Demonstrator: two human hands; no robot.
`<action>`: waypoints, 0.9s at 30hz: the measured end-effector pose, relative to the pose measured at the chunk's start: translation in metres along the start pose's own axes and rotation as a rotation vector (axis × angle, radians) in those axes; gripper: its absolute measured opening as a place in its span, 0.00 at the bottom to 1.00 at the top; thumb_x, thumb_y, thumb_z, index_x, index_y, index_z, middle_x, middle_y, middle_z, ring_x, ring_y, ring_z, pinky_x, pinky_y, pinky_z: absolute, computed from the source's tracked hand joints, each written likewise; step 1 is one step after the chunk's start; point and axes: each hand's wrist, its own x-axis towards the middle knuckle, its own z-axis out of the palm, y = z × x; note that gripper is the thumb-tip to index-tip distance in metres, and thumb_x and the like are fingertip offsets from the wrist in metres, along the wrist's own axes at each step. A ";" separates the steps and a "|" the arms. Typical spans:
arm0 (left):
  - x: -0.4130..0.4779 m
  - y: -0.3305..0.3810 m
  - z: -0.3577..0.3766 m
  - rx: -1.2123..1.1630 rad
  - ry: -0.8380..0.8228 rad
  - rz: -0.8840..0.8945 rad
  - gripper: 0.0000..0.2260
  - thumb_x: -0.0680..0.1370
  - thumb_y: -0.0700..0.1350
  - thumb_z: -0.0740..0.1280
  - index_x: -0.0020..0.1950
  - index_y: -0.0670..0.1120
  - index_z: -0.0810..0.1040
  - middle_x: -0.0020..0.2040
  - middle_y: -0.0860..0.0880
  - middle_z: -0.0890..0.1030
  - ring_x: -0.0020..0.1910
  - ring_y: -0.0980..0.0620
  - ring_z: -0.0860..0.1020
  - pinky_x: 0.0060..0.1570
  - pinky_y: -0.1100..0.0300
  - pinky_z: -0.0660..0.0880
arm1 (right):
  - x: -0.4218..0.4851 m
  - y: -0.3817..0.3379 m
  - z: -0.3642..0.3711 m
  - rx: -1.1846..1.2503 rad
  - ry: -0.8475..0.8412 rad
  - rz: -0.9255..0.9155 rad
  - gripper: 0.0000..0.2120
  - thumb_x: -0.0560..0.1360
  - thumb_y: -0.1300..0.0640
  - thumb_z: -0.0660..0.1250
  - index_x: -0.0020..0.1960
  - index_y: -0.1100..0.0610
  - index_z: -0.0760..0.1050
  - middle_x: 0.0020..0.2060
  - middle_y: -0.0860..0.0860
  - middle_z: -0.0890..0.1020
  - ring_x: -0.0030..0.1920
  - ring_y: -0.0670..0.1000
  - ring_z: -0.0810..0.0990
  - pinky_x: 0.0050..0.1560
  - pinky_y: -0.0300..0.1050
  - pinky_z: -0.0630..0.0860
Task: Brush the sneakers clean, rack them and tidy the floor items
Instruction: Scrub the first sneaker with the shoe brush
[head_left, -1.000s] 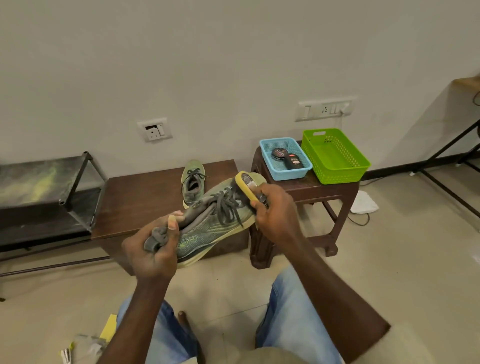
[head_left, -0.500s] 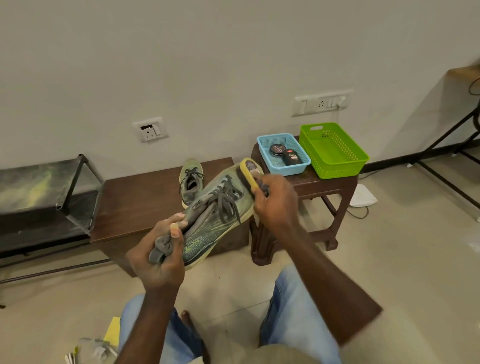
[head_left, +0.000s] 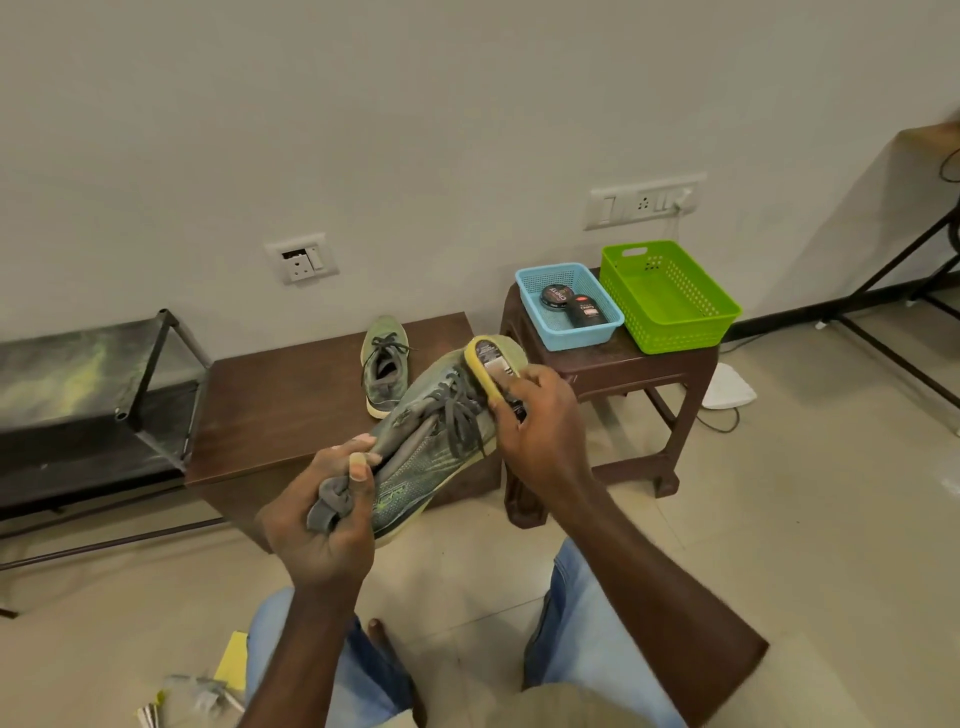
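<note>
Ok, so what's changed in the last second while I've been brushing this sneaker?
Only small moves: the right hand worked the yellow brush slightly out along the toe of the held sneaker, then back toward the laces. Nothing was taken hold of or let go. The left hand still grips the heel end; the second sneaker on the bench and the blue basket and green basket are unmoved.

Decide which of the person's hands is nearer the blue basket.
Right. The right hand, pressing the yellow brush to the sneaker toe, sits just in front of the blue basket; the left hand grips the heel, farther off.
</note>
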 end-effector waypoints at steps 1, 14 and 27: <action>0.000 0.002 0.001 -0.019 -0.014 0.000 0.04 0.81 0.43 0.66 0.50 0.47 0.81 0.49 0.61 0.85 0.48 0.54 0.84 0.52 0.55 0.78 | 0.013 0.006 -0.001 -0.012 0.026 0.016 0.15 0.73 0.55 0.68 0.58 0.58 0.81 0.45 0.59 0.79 0.45 0.59 0.77 0.43 0.51 0.75; 0.001 0.000 0.002 0.027 -0.021 0.042 0.05 0.79 0.39 0.66 0.50 0.41 0.81 0.50 0.59 0.85 0.48 0.52 0.84 0.52 0.55 0.79 | 0.011 0.000 -0.002 0.036 -0.007 -0.018 0.17 0.73 0.58 0.68 0.62 0.56 0.79 0.50 0.57 0.81 0.49 0.57 0.78 0.49 0.51 0.76; -0.003 0.002 0.001 0.044 -0.068 0.037 0.06 0.79 0.41 0.66 0.46 0.47 0.82 0.48 0.62 0.84 0.45 0.54 0.84 0.49 0.56 0.79 | 0.051 -0.007 -0.027 0.240 -0.558 -0.167 0.15 0.75 0.61 0.66 0.59 0.50 0.81 0.54 0.48 0.82 0.53 0.49 0.79 0.54 0.46 0.77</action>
